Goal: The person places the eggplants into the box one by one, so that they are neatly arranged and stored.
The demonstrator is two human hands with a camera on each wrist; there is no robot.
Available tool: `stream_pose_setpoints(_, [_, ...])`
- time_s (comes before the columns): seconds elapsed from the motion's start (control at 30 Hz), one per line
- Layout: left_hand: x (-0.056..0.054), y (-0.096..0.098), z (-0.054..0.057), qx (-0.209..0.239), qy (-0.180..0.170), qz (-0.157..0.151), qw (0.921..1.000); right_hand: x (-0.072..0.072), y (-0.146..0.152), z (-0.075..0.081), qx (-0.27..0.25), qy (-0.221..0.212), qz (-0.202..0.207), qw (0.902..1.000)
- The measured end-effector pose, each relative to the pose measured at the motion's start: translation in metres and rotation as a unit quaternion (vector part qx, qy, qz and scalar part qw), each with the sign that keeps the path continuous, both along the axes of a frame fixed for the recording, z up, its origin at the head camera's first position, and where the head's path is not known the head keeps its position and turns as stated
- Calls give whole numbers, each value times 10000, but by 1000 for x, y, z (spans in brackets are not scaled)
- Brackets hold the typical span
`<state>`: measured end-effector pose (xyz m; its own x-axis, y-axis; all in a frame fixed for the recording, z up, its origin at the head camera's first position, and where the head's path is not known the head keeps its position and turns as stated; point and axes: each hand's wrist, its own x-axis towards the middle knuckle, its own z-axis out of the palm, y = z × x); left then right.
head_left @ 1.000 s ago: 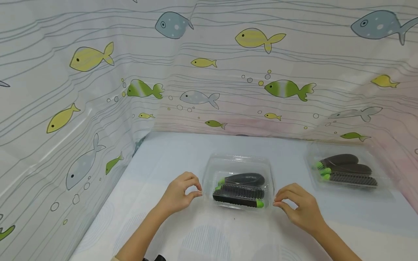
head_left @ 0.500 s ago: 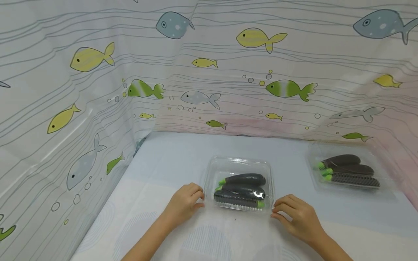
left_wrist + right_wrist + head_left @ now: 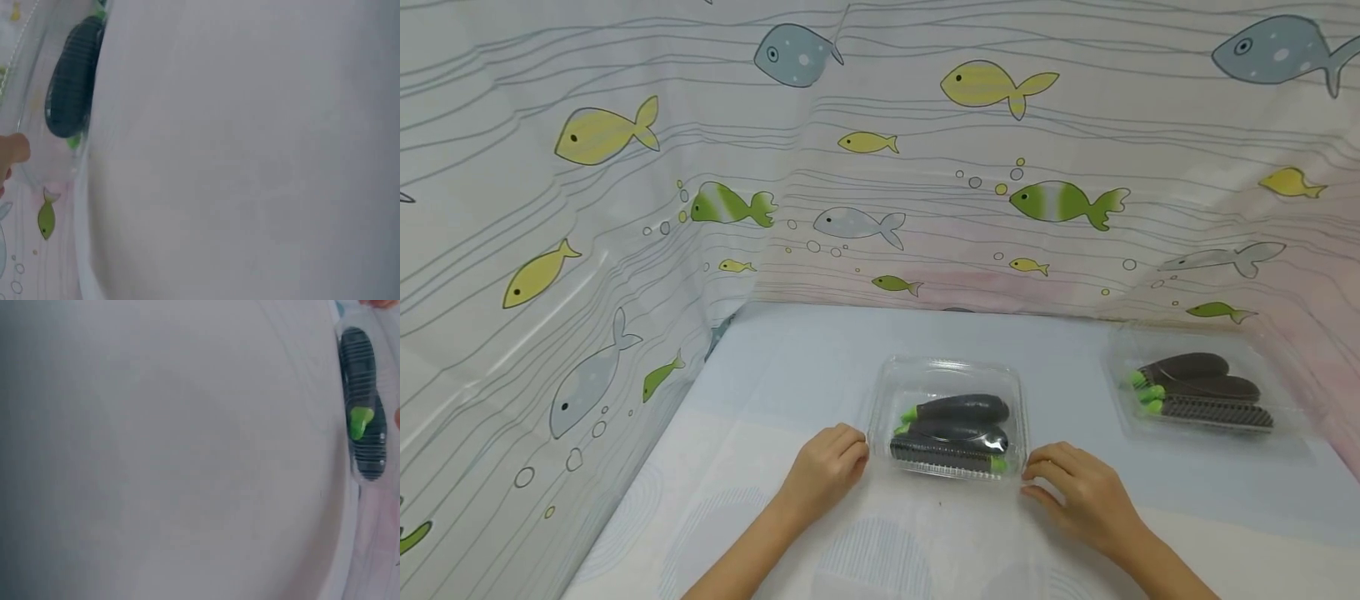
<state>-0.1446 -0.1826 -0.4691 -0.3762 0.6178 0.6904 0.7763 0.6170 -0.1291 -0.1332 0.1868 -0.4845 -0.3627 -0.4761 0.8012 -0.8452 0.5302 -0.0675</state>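
A clear plastic clamshell box (image 3: 886, 396) sits on the table in the middle of the head view. Inside lie three dark eggplants with green stems, the rear eggplant (image 3: 964, 409) plainest. My left hand (image 3: 822, 468) holds the box's left rim with curled fingers. At the right front corner, my right hand (image 3: 1078, 492) pinches the rim between thumb and fingers. In the left wrist view, a fingertip (image 3: 19, 147) touches the clear wall near an eggplant (image 3: 72, 81). The right wrist view shows eggplants (image 3: 359, 359) at its right edge; most of that hand is out of view.
A second clear box (image 3: 1123, 354) with several dark eggplants (image 3: 1195, 367) stands at the back right. Behind the pale tablecloth (image 3: 880, 533) hangs a fish-print curtain (image 3: 925, 183), which also runs along the left and right.
Both hands have come lower along the box's sides. The left fingers have curled in more at the rim. The lid's reflections have shifted, and the box has barely moved.
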Motion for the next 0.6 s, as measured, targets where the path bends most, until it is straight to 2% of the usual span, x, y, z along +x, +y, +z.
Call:
stream_pose_setpoints(0.13, [-2,2,-1,106,-252,292,9992,-5,2,3,24,-3,-107,9999])
stream_pose_setpoints(0.27, [-3,2,-3,190,-502,379,9978,-9,12,10,-166,-35,-339,9993])
stream_pose_setpoints(0.37, [-3,3,-2,276,-685,386,9965,-18,30,20,-521,-44,-851,9950])
stream_pose_setpoints(0.43, [-4,4,-1,327,-769,398,9957,-27,51,31,-804,-311,-1491,9851])
stream_pose_setpoints(0.47, [-5,5,-1,356,-790,396,9955,-32,64,37,-982,-533,-1913,9752])
stream_pose_setpoints(0.5, [-5,5,0,377,-812,395,9952,-37,78,44,-1177,-861,-2377,9603])
stream_pose_setpoints(0.53, [-6,6,0,393,-828,390,9950,-42,95,51,-1309,-1290,-2859,9405])
stream_pose_setpoints(0.57, [-7,6,0,404,-842,394,9948,-47,112,57,-1450,-1719,-3347,9151])
stream_pose_setpoints(0.6, [-8,7,-1,428,-835,389,9948,-51,130,64,-1511,-2206,-3822,8845])
